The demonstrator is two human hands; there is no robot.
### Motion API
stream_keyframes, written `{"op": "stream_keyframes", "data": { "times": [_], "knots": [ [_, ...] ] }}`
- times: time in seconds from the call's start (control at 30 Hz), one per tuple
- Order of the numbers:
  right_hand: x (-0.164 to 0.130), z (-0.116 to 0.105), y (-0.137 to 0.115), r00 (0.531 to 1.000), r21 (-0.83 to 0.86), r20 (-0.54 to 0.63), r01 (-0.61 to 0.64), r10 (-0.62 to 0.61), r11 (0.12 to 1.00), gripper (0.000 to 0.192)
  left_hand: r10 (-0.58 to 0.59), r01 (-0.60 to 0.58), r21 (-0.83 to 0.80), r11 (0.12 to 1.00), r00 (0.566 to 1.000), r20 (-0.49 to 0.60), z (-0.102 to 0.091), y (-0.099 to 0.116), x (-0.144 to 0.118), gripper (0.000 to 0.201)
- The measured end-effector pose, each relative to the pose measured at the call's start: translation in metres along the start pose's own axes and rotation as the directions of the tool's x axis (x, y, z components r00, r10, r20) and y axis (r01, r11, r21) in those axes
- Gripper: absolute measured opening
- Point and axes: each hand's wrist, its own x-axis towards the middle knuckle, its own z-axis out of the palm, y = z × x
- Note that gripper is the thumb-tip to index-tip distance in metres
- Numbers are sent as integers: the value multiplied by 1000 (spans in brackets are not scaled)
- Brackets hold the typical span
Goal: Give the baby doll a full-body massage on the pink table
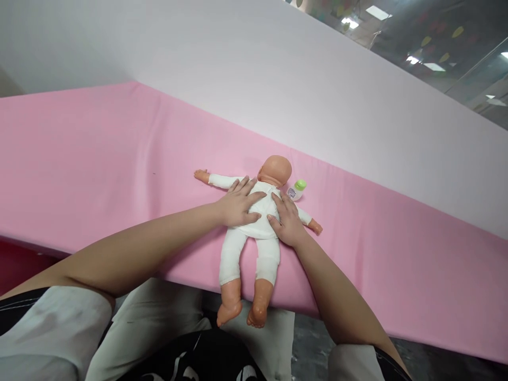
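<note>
A baby doll (260, 225) in a white cloth body lies face down, its bald head toward the wall and its feet past the near edge of the pink surface. My left hand (239, 205) rests open on the left side of its back, fingers spread. On the right side of the back lies my right hand (289, 218), also open with fingers apart. Beside the doll's head and right shoulder is a small white bottle (296, 190) with a green cap. Part of the doll's right-hand arm is hidden behind my right hand.
The pink padded surface (99, 159) runs along a white wall (238, 63). A glass panel (420, 42) with ceiling light reflections is at upper right. My legs (159, 307) are below the near edge, above a dark floor (313, 344).
</note>
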Motion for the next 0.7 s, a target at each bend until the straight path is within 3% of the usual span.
{"op": "stream_keyframes", "data": {
  "times": [0.17, 0.3, 0.47, 0.57, 0.7],
  "knots": [
    [5, 1, 9, 999, 52, 26, 23, -25, 998, 75, -46, 51, -40, 998, 994, 103, -6, -2, 5, 84],
    [5, 0, 10, 999, 73, -9, 31, -31, 997, 72, -62, 68, -54, 996, 992, 106, -7, -2, 4, 86],
    [0, -1, 8, 986, 109, -166, 21, -2, 994, 68, -78, 75, -37, 997, 992, -96, -17, -1, -5, 86],
    [-2, -3, 3, 957, 80, -290, 30, -5, 996, 59, -222, 224, -8, 975, 958, -180, -30, -3, -9, 66],
    [-2, -3, -1, 920, 67, -389, 69, -38, 995, 47, -402, 403, -24, 915, 915, 33, -39, -11, -11, 73]
  ]
}}
